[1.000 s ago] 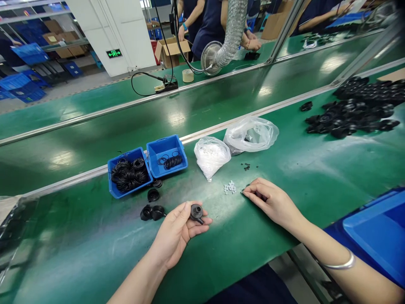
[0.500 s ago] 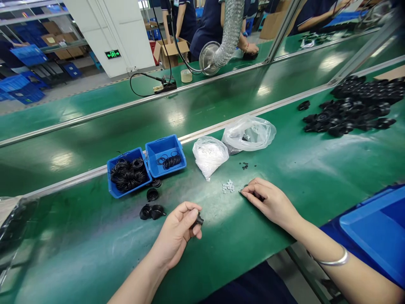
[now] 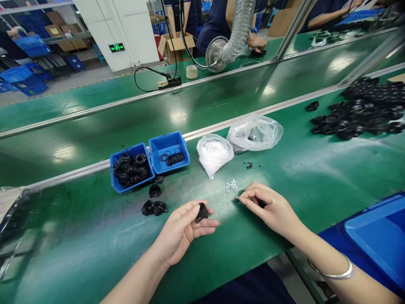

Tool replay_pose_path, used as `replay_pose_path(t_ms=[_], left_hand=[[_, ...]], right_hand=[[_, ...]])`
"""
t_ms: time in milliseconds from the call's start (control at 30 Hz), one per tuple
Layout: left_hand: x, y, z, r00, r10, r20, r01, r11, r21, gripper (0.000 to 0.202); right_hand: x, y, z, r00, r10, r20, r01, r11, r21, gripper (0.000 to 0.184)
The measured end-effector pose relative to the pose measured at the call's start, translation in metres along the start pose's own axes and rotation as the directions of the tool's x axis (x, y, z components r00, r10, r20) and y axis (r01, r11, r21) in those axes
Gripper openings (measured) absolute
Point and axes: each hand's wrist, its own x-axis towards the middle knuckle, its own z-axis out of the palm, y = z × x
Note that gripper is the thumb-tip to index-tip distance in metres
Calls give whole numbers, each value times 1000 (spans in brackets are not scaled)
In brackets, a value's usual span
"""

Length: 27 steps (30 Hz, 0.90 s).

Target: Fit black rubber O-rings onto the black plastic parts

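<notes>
My left hand [image 3: 179, 232] holds a small black plastic fitting [image 3: 201, 213] between thumb and fingers, the other fingers loosely extended beneath it. My right hand [image 3: 270, 209] is in a pinch, with a tiny pale grey piece [image 3: 238, 197] at its fingertips. Something dark shows inside the curl of those fingers, too hidden to name. Just beyond the pinch lies a little heap of similar pale grey pieces [image 3: 231, 185]. Tiny black parts [image 3: 248, 165] are scattered farther back. Left of my left hand rest a few black round fittings [image 3: 155, 207].
Two blue bins [image 3: 133, 188] [image 3: 169, 171] hold black rings. Behind the grey heap stand a clear bag of white pieces [image 3: 215, 154] and another open plastic bag [image 3: 255, 134]. Many black parts [image 3: 357, 118] are piled at far right, above a blue crate [image 3: 376, 232]. Other people work across the bench.
My left hand has opened its outer fingers and turned the black fitting, showing more of it. My right fingertips have shifted slightly left and down, now below the grey heap. The view has moved slightly.
</notes>
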Motion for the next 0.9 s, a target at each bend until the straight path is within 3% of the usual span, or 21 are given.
replay_pose_path(t_ms=[167,367,467,567,700,900], left_hand=[[2,0,-2,999,-36,-15,36,998,-43,29],[1,-8,1,998,42,56,-43,999,23,33],[2,-15,1,994,71,87,-79,992,94,34],[3,-23,-2,985,122,123,-147,965,219,37],[5,-33,-8,968,202,147,-247,860,446,45],[2,-35,-10,939,281,197,-334,624,707,51]], right_hand=[[0,1,4,1000,16,12,-16,999,34,13],[0,-21,5,1000,27,-9,-26,996,86,12],[1,-39,16,998,-66,7,65,991,115,10],[-1,-51,32,974,-228,9,228,973,36,9],[-5,-52,49,914,-403,39,402,889,-221,11],[-9,-54,55,859,-499,117,498,758,-421,11]])
